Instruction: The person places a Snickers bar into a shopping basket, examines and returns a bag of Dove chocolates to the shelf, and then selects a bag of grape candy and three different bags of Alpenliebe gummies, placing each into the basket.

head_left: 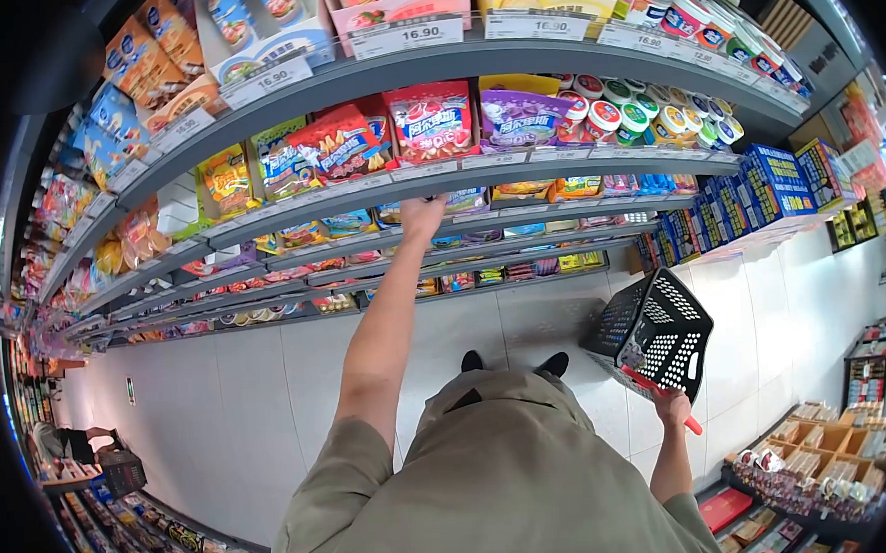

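My left hand [424, 217] reaches up to the snack shelf, just under the front edge of the tier that holds a red candy bag [430, 122]. Its fingers go in below that edge, so what they touch is hidden. Close to it on the lower tier lie small colourful packets [348, 223]. Down at my right side, my right hand [672, 405] is closed around the red handle [693, 426] of a black perforated shopping basket [666, 325]. The basket hangs tilted above the floor.
Price labels line the upper shelf edge [372, 65]. Blue boxes [779, 181] are stacked at the shelf's right end. A wooden display [823, 457] stands behind at the right. Far left, another person [66, 441] is beside a dark basket [123, 473]. Pale floor tiles [219, 408] lie between the shelves.
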`<action>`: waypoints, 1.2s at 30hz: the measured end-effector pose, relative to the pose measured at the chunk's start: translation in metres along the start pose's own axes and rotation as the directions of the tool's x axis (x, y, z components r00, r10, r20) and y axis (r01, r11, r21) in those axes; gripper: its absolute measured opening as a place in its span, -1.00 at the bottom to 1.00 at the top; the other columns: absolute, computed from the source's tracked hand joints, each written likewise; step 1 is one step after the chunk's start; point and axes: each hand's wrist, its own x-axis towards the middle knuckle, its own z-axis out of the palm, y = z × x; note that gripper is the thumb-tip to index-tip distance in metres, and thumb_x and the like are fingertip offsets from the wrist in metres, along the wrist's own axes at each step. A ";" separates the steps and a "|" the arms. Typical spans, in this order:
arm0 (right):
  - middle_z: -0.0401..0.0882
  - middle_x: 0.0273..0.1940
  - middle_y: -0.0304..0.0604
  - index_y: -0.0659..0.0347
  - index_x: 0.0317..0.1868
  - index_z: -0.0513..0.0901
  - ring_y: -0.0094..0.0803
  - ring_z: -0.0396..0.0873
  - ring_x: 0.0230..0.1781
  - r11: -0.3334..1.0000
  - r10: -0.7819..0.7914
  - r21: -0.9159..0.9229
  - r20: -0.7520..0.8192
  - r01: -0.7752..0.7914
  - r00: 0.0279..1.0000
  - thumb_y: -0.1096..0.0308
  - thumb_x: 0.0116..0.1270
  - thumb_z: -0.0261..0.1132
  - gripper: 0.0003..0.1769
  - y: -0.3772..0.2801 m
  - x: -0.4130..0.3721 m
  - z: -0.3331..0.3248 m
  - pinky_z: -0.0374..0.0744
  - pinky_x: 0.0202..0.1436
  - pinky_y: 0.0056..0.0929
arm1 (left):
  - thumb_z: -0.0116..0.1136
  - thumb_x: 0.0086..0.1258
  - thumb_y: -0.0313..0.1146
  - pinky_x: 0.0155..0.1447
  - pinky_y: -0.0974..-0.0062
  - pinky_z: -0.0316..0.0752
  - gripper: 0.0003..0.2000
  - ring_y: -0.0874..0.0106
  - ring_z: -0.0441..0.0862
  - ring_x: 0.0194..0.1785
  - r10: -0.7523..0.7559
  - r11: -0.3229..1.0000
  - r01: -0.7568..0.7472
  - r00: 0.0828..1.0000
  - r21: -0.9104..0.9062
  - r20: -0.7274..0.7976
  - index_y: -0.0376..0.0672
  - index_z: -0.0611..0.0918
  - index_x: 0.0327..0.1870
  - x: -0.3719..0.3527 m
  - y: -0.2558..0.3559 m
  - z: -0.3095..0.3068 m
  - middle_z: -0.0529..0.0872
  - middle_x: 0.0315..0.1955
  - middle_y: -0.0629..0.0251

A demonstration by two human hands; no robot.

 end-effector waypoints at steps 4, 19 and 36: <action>0.73 -0.21 0.04 0.11 -0.17 0.78 -0.10 0.69 -0.10 0.998 0.008 0.057 0.011 -0.009 1.000 -0.27 0.02 0.39 -0.38 0.001 0.003 0.000 0.61 0.03 -0.20 | 0.39 0.19 -0.22 -0.19 0.49 0.55 -0.64 0.43 0.72 -0.30 0.203 0.974 -0.191 0.974 0.123 -0.095 -0.29 0.68 -0.10 -0.012 -0.004 0.003 0.76 -0.36 0.23; 0.71 -0.31 0.07 0.15 -0.29 0.76 -0.03 0.69 -0.21 0.994 -0.042 0.097 -0.056 0.047 0.998 -0.34 0.09 0.30 -0.36 -0.006 0.010 -0.008 0.61 -0.07 -0.16 | 0.22 0.40 -0.32 -0.27 0.59 0.51 -0.77 0.56 0.66 -0.40 0.233 0.933 -0.208 0.971 -0.292 0.050 -0.32 0.71 -0.14 -0.099 0.039 -0.037 0.75 -0.43 0.23; 0.52 0.16 0.00 0.41 0.33 0.37 -0.33 0.58 0.07 -0.066 -0.816 0.984 0.041 -0.165 0.576 0.14 0.54 0.04 -0.45 -0.251 -0.160 -0.169 0.60 0.09 -0.38 | 0.18 0.46 -0.23 -0.61 0.68 0.24 -0.75 0.70 0.39 -0.71 -0.022 0.832 0.275 0.884 -0.482 0.467 -0.27 0.72 -0.22 -0.212 0.100 -0.056 0.59 -0.66 0.46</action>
